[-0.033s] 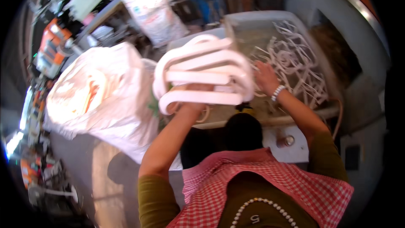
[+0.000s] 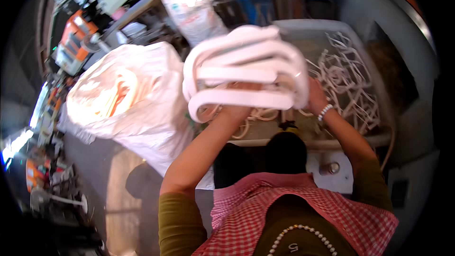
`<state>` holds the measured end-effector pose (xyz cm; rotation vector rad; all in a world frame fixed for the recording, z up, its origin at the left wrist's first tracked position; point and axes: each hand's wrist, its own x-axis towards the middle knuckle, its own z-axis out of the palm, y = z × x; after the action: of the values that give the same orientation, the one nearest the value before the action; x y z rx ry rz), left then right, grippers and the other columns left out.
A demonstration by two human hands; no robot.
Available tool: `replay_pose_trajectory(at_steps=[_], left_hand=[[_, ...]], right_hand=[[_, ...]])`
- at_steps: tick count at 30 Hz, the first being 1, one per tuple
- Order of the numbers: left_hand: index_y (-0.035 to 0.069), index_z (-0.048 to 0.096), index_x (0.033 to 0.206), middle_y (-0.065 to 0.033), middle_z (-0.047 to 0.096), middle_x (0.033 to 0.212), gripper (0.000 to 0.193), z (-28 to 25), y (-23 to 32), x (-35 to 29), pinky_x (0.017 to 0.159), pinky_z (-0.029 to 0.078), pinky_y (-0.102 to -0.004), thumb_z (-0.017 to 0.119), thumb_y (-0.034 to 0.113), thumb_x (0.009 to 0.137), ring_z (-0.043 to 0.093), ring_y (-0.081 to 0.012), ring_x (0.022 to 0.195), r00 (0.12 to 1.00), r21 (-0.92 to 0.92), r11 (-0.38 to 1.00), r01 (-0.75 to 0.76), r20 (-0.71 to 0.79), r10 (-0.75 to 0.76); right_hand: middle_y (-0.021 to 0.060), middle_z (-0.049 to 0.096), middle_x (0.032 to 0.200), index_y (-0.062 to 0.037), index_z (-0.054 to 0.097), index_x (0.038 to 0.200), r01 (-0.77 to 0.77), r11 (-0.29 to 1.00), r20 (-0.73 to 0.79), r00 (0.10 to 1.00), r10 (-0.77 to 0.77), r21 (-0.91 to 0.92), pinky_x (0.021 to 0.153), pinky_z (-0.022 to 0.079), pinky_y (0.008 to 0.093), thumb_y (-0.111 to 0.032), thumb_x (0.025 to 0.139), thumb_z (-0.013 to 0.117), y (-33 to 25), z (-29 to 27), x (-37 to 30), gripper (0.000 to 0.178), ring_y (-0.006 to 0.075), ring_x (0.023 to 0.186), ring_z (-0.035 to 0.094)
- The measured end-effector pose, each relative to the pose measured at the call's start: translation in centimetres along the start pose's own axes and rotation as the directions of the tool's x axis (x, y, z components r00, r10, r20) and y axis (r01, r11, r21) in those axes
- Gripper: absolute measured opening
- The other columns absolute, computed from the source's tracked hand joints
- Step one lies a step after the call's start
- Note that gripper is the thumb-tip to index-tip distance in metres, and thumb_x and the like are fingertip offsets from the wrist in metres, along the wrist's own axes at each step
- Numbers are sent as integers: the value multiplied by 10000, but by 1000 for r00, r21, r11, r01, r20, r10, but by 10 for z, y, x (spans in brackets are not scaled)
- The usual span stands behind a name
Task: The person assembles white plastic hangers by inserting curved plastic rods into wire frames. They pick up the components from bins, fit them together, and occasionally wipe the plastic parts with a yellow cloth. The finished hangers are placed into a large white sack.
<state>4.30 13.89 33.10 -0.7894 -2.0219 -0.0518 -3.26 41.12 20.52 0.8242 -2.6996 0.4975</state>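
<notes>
Loops (image 2: 237, 74), long axis left-to-right

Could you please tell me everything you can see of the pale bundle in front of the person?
The bundle consists of thick, pale pinkish-white strips curved into long, rounded loops, with gaps between them. They look smooth, perhaps rubber or plastic; blur hides finer detail. The left hand holds it up from its near side, loops running roughly sideways. The right hand is at its right end, its fingers hidden. In view, it appears right of the white sack.
</notes>
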Motion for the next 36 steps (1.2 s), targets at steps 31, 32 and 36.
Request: replay_pose_trajectory(at_steps=[31,32,36], left_hand=[[-63,573,1106,-144,651,981,424,-237,-96,31,718,549,-322,709,17,712,662,-217,801,157,-352,-75,933,584,-797],[-39,557,1143,-135,661,989,472,-236,-94,28,757,550,-334,718,-8,700,665,-211,868,106,-291,-120,949,653,-750],[-13,556,1157,-114,654,1022,440,-224,-95,16,778,545,-321,710,37,748,660,-189,875,35,-146,-151,978,823,-567]], right_hand=[[42,590,777,-115,647,734,874,297,-389,445,-807,384,872,404,397,-245,785,645,-301,-116,178,139,238,842,575],[44,576,779,-119,645,753,886,264,-409,418,-811,381,871,405,390,-227,793,646,-294,-120,175,116,244,842,564],[35,569,807,-108,624,795,896,209,-493,397,-774,393,875,402,381,-203,816,632,-289,-117,163,97,242,855,557]])
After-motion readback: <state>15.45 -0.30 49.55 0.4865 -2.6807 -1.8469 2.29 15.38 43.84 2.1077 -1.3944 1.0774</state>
